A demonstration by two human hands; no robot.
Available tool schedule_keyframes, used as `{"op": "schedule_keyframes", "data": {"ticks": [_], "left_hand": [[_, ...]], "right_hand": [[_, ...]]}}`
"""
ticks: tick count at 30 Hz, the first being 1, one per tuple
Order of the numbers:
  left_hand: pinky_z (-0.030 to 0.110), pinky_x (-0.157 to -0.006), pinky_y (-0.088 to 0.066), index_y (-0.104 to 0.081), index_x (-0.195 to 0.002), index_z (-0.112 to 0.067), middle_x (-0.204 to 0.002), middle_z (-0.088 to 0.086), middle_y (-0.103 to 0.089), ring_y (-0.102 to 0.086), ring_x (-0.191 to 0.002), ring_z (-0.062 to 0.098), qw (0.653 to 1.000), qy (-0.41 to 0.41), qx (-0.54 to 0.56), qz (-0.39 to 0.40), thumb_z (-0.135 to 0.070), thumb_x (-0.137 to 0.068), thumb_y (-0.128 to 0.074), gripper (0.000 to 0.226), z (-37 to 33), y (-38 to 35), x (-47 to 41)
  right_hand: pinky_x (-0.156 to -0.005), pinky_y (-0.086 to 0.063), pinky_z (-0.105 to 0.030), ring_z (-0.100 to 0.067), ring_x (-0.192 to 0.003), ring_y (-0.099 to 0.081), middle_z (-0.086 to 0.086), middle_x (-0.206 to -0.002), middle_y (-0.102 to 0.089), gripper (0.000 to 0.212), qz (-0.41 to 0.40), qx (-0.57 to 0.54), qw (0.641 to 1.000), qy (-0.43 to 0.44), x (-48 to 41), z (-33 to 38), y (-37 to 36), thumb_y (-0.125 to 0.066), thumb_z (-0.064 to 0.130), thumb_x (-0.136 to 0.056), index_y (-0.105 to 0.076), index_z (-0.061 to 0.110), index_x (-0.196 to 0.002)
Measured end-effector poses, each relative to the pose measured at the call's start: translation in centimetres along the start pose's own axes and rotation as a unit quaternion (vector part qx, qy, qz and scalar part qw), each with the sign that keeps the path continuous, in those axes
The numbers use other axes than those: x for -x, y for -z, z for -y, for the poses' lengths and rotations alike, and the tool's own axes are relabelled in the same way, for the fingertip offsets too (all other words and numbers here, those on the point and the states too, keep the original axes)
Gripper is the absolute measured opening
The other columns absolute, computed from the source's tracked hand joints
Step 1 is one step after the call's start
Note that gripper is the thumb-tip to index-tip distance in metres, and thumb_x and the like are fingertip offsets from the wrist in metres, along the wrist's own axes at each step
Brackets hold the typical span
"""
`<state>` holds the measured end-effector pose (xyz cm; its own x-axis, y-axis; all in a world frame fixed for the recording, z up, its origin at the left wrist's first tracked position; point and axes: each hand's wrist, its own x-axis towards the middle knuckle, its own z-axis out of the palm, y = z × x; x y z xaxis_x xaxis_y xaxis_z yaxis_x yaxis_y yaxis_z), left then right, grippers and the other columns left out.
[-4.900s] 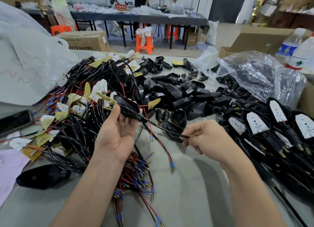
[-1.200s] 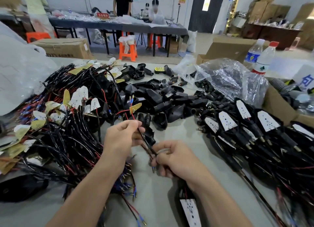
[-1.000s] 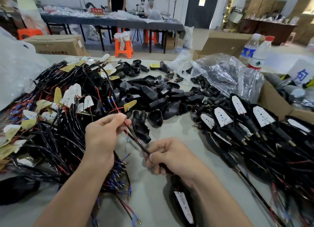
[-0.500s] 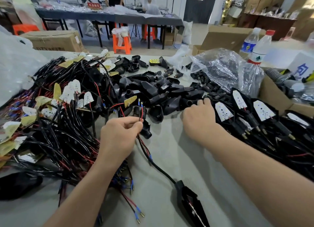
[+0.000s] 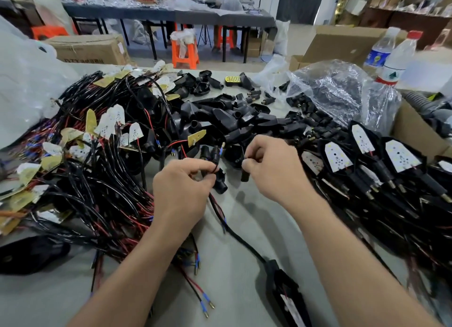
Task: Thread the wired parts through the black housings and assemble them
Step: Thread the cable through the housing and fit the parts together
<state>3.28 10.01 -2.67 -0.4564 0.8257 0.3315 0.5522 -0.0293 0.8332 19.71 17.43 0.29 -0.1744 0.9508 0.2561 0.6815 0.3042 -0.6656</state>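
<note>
My left hand (image 5: 182, 192) pinches the red and black wire ends (image 5: 215, 168) of a cable (image 5: 241, 238) that runs down to a black housing (image 5: 285, 292) with a white board in it, lying near the table's front edge. My right hand (image 5: 267, 165) grips a small black tube-shaped piece (image 5: 245, 176) just right of the wire ends. A heap of wired boards (image 5: 102, 140) lies to the left. Loose black housings (image 5: 232, 121) are piled behind my hands.
Finished units with white boards (image 5: 367, 165) lie in rows on the right. Behind them are a clear plastic bag (image 5: 340, 91), two water bottles (image 5: 396, 57) and a cardboard box (image 5: 415, 131). A white bag (image 5: 27, 82) fills the far left.
My right hand has come back from the pile of black parts at the right, now gripping a small black piece beside the wire ends. My left hand kept hold of the wires.
</note>
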Motion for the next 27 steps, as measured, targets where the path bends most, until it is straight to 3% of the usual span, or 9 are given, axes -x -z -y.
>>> {"op": "schedule_keyframes", "data": {"ticks": [2, 5, 8, 11, 12, 14, 16, 20, 27], "left_hand": [[0.005, -0.059, -0.042, -0.083, -0.092, -0.037, -0.079, -0.02, -0.075, -0.065, -0.067, -0.006, 1.0, -0.012, 0.027, 0.004, -0.018, -0.084, -0.081, 0.021, -0.1, -0.1, 0.2], [0.003, -0.06, -0.042, -0.082, -0.095, -0.037, -0.079, -0.034, -0.071, -0.066, -0.07, -0.011, 0.999, -0.014, 0.029, 0.024, -0.024, -0.088, -0.078, 0.015, -0.4, -0.1, 0.3], [0.007, -0.056, -0.041, -0.08, -0.088, -0.041, -0.068, -0.027, -0.07, -0.063, -0.062, -0.004, 0.998, -0.029, 0.005, 0.051, -0.027, -0.091, -0.074, 0.015, -0.3, -0.1, 0.5], [0.012, -0.064, -0.044, -0.079, -0.084, -0.041, -0.074, -0.031, -0.069, -0.064, -0.074, -0.004, 0.996, -0.049, -0.018, 0.073, -0.023, -0.09, -0.074, 0.019, -0.4, -0.1, 0.6], [0.015, -0.07, -0.045, -0.078, -0.084, -0.041, -0.078, -0.032, -0.069, -0.063, -0.082, -0.004, 0.995, -0.055, -0.023, 0.08, -0.022, -0.09, -0.074, 0.02, -0.4, -0.1, 0.6], [0.013, -0.076, -0.043, -0.078, -0.086, -0.041, -0.083, -0.033, -0.069, -0.062, -0.092, -0.003, 0.993, -0.066, -0.028, 0.089, -0.02, -0.091, -0.074, 0.022, -0.4, 0.1, 0.6], [0.005, -0.076, -0.038, -0.08, -0.088, -0.039, -0.085, -0.032, -0.068, -0.06, -0.095, -0.002, 0.992, -0.073, -0.033, 0.093, -0.018, -0.091, -0.074, 0.022, -0.3, 0.2, 0.6], [0.004, -0.075, -0.036, -0.081, -0.09, -0.036, -0.086, -0.03, -0.067, -0.058, -0.093, -0.001, 0.99, -0.074, -0.049, 0.106, -0.017, -0.091, -0.075, 0.019, -0.2, 0.2, 0.5], [0.003, -0.076, -0.033, -0.082, -0.088, -0.031, -0.077, -0.016, -0.068, -0.056, -0.091, 0.004, 0.988, -0.085, -0.065, 0.11, -0.018, -0.093, -0.073, 0.017, 0.0, 0.3, 0.6]], "right_hand": [[-0.056, -0.036, -0.02, -0.006, -0.066, -0.057, 0.01, -0.069, -0.063, 0.01, -0.028, -0.024, 0.999, -0.02, 1.4, -0.8, -1.9, -0.068, 0.02, -0.088, -0.06, 0.025, -0.084], [-0.06, -0.039, -0.025, -0.009, -0.071, -0.06, 0.009, -0.074, -0.065, 0.016, 0.005, -0.041, 0.999, -0.032, 2.2, -2.2, -3.2, -0.07, 0.018, -0.087, -0.06, 0.029, -0.093], [-0.06, -0.05, -0.029, -0.014, -0.063, -0.063, 0.003, -0.072, -0.071, 0.015, -0.018, -0.203, 0.974, -0.097, 2.2, -2.5, -2.7, -0.071, 0.012, -0.082, -0.066, 0.026, -0.087], [-0.053, -0.053, -0.029, -0.021, -0.061, -0.062, -0.013, -0.078, -0.07, 0.018, -0.005, -0.494, 0.85, -0.182, 2.2, -2.1, -2.2, -0.06, -0.005, -0.092, -0.065, 0.012, -0.091], [-0.054, -0.053, -0.027, -0.022, -0.061, -0.062, -0.017, -0.079, -0.069, 0.02, 0.011, -0.554, 0.808, -0.199, 2.2, -2.0, -2.0, -0.055, -0.009, -0.094, -0.063, 0.009, -0.093], [-0.056, -0.054, -0.026, -0.022, -0.061, -0.064, -0.018, -0.08, -0.07, 0.023, 0.044, -0.606, 0.762, -0.224, 2.1, -1.9, -1.6, -0.05, -0.01, -0.097, -0.063, 0.009, -0.096], [-0.058, -0.055, -0.027, -0.021, -0.063, -0.064, -0.016, -0.079, -0.071, 0.024, 0.062, -0.617, 0.749, -0.233, 1.9, -1.9, -1.6, -0.048, -0.008, -0.098, -0.064, 0.008, -0.105], [-0.06, -0.055, -0.029, -0.02, -0.063, -0.063, -0.017, -0.086, -0.068, 0.031, 0.08, -0.633, 0.735, -0.231, 1.6, -1.9, -1.7, -0.045, -0.006, -0.101, -0.063, 0.01, -0.122], [-0.065, -0.056, -0.031, -0.021, -0.065, -0.063, -0.017, -0.092, -0.066, 0.034, 0.122, -0.638, 0.733, -0.201, 1.2, -2.3, -1.4, -0.047, -0.004, -0.101, -0.065, 0.012, -0.124]]}}
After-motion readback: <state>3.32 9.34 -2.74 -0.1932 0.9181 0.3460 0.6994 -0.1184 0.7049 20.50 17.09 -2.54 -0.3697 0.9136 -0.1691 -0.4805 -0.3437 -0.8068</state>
